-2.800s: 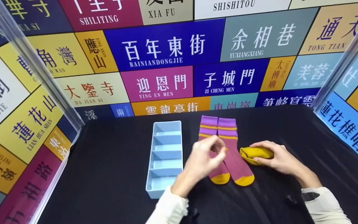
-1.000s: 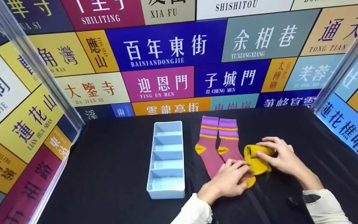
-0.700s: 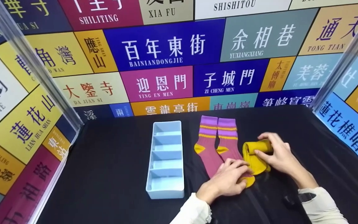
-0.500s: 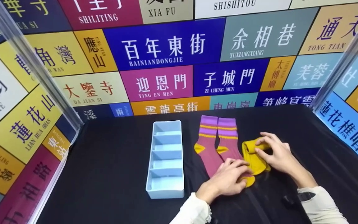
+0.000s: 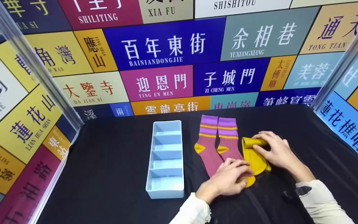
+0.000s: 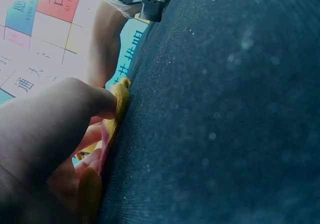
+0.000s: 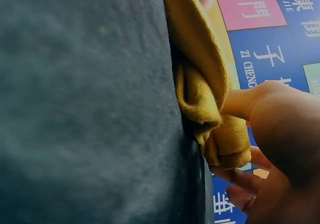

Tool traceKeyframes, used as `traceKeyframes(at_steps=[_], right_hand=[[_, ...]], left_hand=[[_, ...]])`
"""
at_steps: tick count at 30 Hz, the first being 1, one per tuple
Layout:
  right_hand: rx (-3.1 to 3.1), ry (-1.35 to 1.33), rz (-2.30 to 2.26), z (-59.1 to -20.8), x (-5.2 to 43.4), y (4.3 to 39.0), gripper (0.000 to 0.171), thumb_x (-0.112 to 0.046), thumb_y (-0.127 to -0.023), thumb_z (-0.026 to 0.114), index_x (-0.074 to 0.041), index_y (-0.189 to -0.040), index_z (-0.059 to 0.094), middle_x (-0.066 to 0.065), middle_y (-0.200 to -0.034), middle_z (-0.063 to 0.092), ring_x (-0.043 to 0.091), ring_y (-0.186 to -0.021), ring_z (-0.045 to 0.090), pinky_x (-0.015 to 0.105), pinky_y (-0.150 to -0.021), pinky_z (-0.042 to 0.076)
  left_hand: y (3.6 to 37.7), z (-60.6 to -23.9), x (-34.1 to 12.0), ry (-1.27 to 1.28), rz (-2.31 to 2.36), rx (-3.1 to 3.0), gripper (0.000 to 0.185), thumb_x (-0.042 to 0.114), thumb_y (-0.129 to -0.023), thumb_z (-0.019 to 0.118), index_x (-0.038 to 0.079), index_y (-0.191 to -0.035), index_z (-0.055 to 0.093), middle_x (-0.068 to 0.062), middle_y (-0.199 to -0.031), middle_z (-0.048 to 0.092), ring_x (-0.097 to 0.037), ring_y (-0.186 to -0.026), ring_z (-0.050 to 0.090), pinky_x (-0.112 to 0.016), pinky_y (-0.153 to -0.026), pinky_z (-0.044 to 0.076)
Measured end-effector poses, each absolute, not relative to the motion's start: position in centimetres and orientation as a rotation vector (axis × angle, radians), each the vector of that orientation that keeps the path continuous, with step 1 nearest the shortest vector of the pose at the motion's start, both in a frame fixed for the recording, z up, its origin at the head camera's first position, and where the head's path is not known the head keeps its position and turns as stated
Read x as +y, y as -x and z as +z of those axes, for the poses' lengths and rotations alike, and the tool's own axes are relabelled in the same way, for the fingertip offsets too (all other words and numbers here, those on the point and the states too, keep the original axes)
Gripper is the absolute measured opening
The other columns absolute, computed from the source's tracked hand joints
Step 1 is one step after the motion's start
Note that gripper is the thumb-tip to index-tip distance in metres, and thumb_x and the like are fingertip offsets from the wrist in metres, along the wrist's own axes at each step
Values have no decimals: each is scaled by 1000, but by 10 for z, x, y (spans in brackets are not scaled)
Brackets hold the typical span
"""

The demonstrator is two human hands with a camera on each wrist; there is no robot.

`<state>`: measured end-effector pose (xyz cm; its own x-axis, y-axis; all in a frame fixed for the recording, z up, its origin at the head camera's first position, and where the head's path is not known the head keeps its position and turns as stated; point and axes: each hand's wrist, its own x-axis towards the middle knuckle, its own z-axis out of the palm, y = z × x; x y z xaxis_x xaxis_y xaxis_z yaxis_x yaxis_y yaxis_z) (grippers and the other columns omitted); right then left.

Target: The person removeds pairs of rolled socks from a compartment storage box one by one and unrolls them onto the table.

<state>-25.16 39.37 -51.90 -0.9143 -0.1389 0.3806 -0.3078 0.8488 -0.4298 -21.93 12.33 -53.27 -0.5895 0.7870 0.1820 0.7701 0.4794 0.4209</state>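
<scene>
Ribbed mustard sock (image 5: 253, 155), half-rolled, gripped by right hand (image 5: 275, 152).

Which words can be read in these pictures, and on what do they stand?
All on the wall panels:
"BAINIANDONGJIE"
"YING EN MEN"
"ZI CHENG MEN"
"YUXIANGXIANG"
"SHILITING"
"XIA FU"
"SHISHITOU"
"TONG TIAN"
"DA JIAN SI"
"LIAN HUA SHAN"
Smaller captions are too blurred.
Socks and tray: no text.

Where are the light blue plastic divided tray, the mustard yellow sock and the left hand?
light blue plastic divided tray (image 5: 150, 174): head view, left wall.
mustard yellow sock (image 5: 253, 158): head view, flat middle part.
left hand (image 5: 227, 179): head view, back of hand.
</scene>
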Motion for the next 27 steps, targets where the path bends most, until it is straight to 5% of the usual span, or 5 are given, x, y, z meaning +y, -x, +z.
traceKeyframes(at_steps=[5,13,20,27], right_hand=[[-2664,-324,670,-515,389,260,29,-22,-98,81,-11,-124,75,18,-137,69,44,-126,60,54,-87,30],[-2598,-272,604,-513,384,274,23,-21,-95,84,-12,-109,68,10,-104,70,30,-90,64,43,-79,32],[-2780,-305,608,-512,383,282,39,-20,-94,83,-10,-128,68,16,-130,70,36,-116,64,52,-89,33],[-2793,-240,599,-515,382,289,29,-26,-100,78,-10,-124,72,16,-115,72,38,-108,63,51,-87,33]], left_hand=[[220,-532,122,-1428,729,2668,37,30,-105,61,35,-141,69,15,-158,57,-12,-143,46,-32,-120,39],[221,-532,120,-1445,754,2656,34,37,-107,63,35,-140,70,15,-158,59,-11,-142,48,-31,-120,39],[222,-534,121,-1487,746,2658,36,42,-107,63,31,-141,69,12,-158,60,-14,-142,49,-32,-120,40],[223,-534,122,-1507,743,2652,36,43,-107,63,30,-141,69,11,-158,60,-15,-142,49,-33,-119,40]])
